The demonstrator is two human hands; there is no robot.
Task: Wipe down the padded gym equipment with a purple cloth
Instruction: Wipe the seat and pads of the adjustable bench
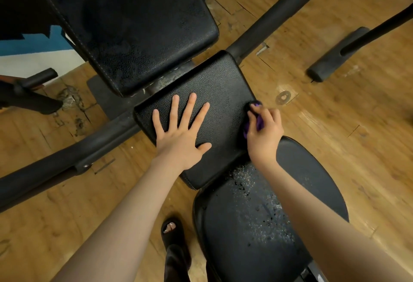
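Note:
A black padded bench pad [221, 82] lies in the middle of the view. My left hand [181, 129] rests flat on it, fingers spread and straight. My right hand [264, 132] grips a bunched purple cloth [259, 123] against the pad's right edge; most of the cloth is hidden under my fingers. A long black back pad [138, 24] rises behind it. A rounded black seat pad [257, 221] in front is worn and speckled with pale flecks.
Black frame tubes [279, 11] [55, 165] run diagonally over a worn wooden floor [335, 138]. A foam-covered bar [335, 56] lies on the floor at right, another [38, 76] at left. My foot in a black sandal [172, 232] stands beside the seat pad.

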